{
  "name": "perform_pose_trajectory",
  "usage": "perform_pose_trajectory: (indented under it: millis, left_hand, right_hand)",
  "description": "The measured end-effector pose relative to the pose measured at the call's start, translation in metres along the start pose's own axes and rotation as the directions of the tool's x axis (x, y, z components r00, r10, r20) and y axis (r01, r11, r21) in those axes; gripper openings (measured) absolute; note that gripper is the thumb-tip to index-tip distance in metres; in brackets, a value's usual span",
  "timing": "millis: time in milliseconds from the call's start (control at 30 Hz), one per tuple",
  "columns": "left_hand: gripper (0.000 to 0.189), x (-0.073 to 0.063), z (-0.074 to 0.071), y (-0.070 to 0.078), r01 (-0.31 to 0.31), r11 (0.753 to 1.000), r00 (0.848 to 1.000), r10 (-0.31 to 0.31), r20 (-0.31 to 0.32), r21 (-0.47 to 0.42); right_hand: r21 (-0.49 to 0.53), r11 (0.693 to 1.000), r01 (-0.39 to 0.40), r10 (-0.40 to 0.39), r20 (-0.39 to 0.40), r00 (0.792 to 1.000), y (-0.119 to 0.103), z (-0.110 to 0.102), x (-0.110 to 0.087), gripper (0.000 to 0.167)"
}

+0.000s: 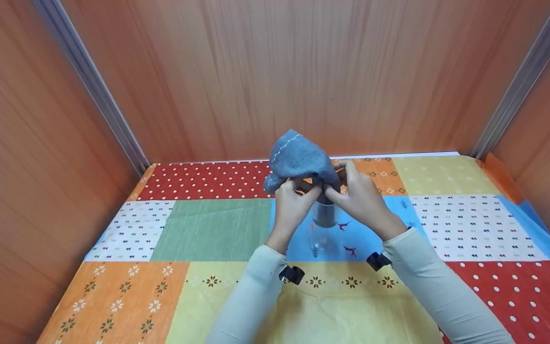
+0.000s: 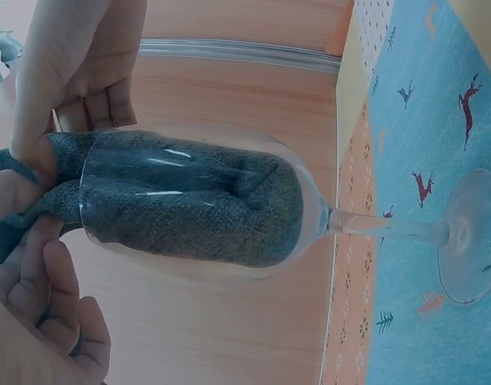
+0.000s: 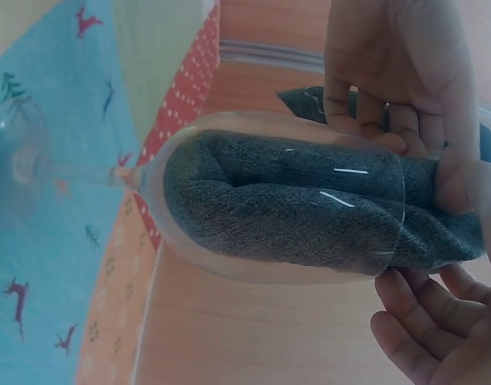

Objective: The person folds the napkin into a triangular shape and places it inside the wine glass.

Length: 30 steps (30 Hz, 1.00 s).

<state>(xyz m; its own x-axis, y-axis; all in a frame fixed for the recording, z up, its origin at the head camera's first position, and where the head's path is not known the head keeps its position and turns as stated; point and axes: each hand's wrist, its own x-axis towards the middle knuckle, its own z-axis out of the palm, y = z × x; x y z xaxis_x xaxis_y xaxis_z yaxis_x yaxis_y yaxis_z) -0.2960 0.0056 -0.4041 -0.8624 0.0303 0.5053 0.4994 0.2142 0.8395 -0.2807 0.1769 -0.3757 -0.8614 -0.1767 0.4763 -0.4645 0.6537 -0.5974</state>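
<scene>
A grey-blue cloth (image 1: 299,155) with a pale stitched line is partly inside a clear wine glass (image 2: 390,228), which stands upright on the table. Its folded lower part (image 3: 269,200) fills much of the bowl. The rest spreads out above the rim and droops to the left in the head view. My left hand (image 1: 290,205) pinches the cloth between thumb and fingers just above the rim. On the other side of the mouth, my right hand (image 1: 362,197) pinches it too, thumb close to the left thumb. In the right wrist view, some right fingertips (image 3: 394,293) are right at the rim.
Under the glass lies a patchwork tablecloth (image 1: 222,229) of coloured squares. Wood-grain panels (image 1: 303,71) rise behind and on both sides, joined by metal corner strips (image 1: 93,86). Dark bands (image 1: 292,274) sit at the wrists over pale sleeves.
</scene>
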Motion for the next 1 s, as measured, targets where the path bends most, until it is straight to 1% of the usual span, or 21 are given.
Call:
perform_pose_trajectory:
  millis: [100, 233, 333, 433, 533, 633, 800, 900, 1000]
  left_hand:
    - [0.012, -0.001, 0.002, -0.002, -0.022, 1.000, 1.000, 0.022, -0.004, 0.000]
    - [0.015, -0.002, 0.003, -0.004, -0.049, 0.999, 0.999, 0.049, -0.018, 0.001]
    - [0.019, -0.001, 0.003, -0.004, -0.036, 0.999, 0.999, 0.036, -0.013, -0.029]
    - [0.022, -0.001, 0.003, -0.004, -0.004, 0.999, 1.000, 0.004, -0.008, -0.049]
    - [0.021, -0.001, 0.003, -0.004, 0.023, 0.999, 1.000, -0.023, -0.006, -0.033]
    - [0.017, -0.001, 0.001, -0.002, 0.034, 0.999, 0.999, -0.034, -0.005, -0.024]
    - [0.013, -0.001, -0.002, -0.002, 0.068, 0.997, 0.998, -0.068, -0.002, -0.034]
    - [0.013, -0.001, -0.005, -0.004, 0.081, 0.996, 0.997, -0.081, 0.008, -0.042]
    - [0.013, -0.002, -0.008, -0.007, 0.083, 0.996, 0.997, -0.082, 0.013, -0.044]
  right_hand:
    - [0.010, 1.000, -0.017, 0.017, -0.014, 1.000, 0.000, 0.001, 0.000, 0.041]
    - [-0.021, 1.000, 0.005, -0.005, -0.025, 1.000, -0.003, 0.001, 0.001, 0.031]
    - [-0.061, 0.998, 0.023, -0.025, -0.038, 0.999, -0.004, -0.001, 0.003, 0.023]
    - [-0.062, 0.998, 0.013, -0.016, -0.048, 0.999, -0.004, -0.003, 0.004, 0.019]
    - [-0.019, 1.000, -0.016, 0.015, -0.042, 0.999, -0.002, -0.005, 0.004, 0.021]
    - [0.029, 0.999, -0.045, 0.046, -0.042, 0.998, 0.002, -0.008, 0.003, 0.019]
    - [0.121, 0.986, -0.111, 0.116, -0.038, 0.993, 0.011, -0.012, 0.000, 0.015]
    - [0.156, 0.977, -0.147, 0.152, -0.019, 0.988, 0.017, -0.011, -0.002, 0.016]
    - [0.177, 0.969, -0.174, 0.177, -0.003, 0.984, 0.023, -0.009, -0.006, 0.024]
